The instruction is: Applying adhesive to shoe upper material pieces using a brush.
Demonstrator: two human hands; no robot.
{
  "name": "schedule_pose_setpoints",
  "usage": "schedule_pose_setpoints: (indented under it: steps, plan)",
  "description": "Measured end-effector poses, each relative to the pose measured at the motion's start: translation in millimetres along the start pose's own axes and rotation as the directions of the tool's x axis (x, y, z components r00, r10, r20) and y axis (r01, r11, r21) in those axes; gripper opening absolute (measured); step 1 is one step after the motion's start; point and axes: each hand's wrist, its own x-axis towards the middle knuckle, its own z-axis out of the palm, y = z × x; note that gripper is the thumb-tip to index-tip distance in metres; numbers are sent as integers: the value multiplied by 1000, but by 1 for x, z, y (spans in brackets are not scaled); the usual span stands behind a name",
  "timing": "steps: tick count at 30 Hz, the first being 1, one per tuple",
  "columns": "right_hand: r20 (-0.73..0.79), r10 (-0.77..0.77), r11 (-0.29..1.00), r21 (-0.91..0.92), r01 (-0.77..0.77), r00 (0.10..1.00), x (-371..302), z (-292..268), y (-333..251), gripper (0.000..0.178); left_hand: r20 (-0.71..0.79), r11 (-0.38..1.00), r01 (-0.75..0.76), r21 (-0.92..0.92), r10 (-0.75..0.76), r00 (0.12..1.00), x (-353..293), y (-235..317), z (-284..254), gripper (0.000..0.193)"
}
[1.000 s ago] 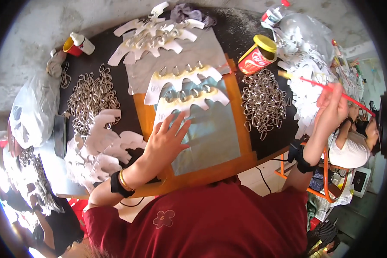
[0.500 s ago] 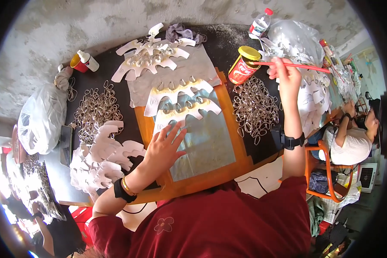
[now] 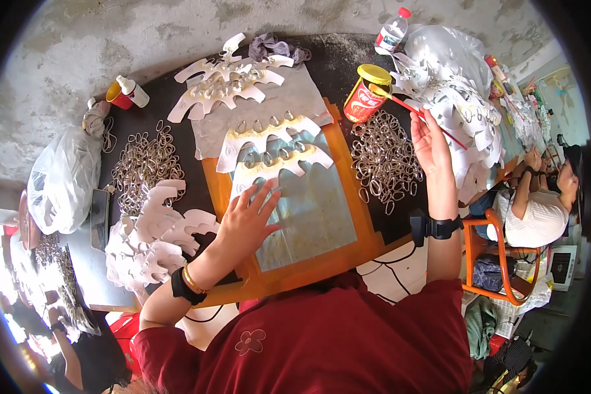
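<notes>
My right hand (image 3: pixel 431 141) pinches the red handle of a brush (image 3: pixel 410 109). Its pale yellow tip is at the mouth of a red can with a yellow rim (image 3: pixel 366 98). Fingers spread, my left hand (image 3: pixel 246 222) lies at the near left corner of a white scalloped piece (image 3: pixel 259 176), which carries several metal rings and a yellowish smear along its edge. A similar ringed white piece (image 3: pixel 233 146) lies just beyond it. Both are on a blue-grey sheet (image 3: pixel 308 230) set on an orange-brown board (image 3: pixel 368 246).
Heaps of metal rings lie left (image 3: pixel 148 167) and right (image 3: pixel 387 161). Near left is a pile of white cutouts (image 3: pixel 148 246); more ringed pieces (image 3: pixel 226 92) lie farther back. A plastic bottle (image 3: pixel 393 31) stands at the far right. Another person (image 3: pixel 538 213) sits at the right.
My right hand has lowered slightly, and the brush has tilted so its yellow tip shows at the can's mouth. My left hand stays in nearly the same place.
</notes>
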Motion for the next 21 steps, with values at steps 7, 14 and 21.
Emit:
schedule_pose_setpoints:
  steps: [7,14,21]
  plan:
    - [159,43,985,160,-69,986,-9,3,-1,23,5,1000,3,2,-3,1000,-1,1,-2,68]
    - [255,-439,892,14,451,861,-38,14,-17,30,-5,1000,2,-10,-2,1000,-3,1,-1,68]
    - [395,-511,830,-4,558,764,-82,63,-27,37,-41,999,32,29,-30,999,-2,-2,5,69]
